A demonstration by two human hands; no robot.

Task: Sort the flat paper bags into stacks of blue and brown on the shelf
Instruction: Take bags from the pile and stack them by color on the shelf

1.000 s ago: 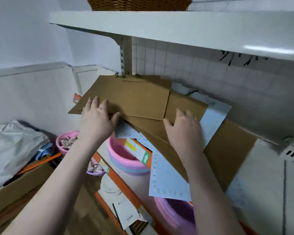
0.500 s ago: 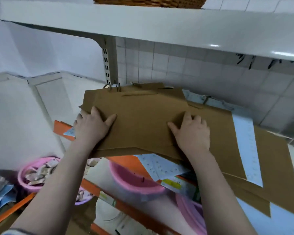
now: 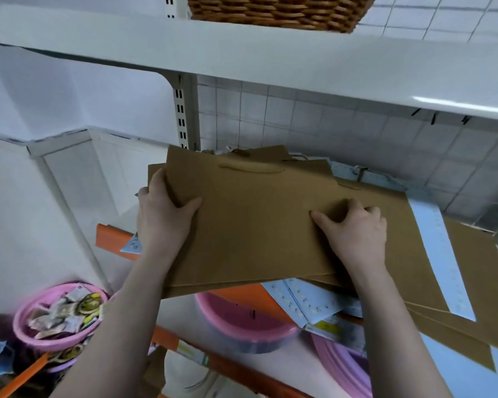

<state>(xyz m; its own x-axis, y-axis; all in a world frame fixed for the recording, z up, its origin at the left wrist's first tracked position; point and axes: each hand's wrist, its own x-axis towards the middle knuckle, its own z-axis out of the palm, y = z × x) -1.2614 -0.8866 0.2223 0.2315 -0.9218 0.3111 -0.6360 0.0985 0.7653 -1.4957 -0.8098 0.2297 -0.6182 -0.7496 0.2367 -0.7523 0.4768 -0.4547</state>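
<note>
Now the left hand (image 3: 163,218) grips the brown bags' (image 3: 256,225) left edge, right hand (image 3: 354,234) pressing curled atop, squaring a stack at the shelf's (image 3: 112,237) left end.

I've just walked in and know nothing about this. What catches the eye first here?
Two bare hands on a pile of flat brown paper bags at mid-shelf: the left hand grips its left edge, the right hand presses on top. Pale blue paper bags peek from under the brown ones at right. A woven wicker basket sits on the white upper shelf.
</note>
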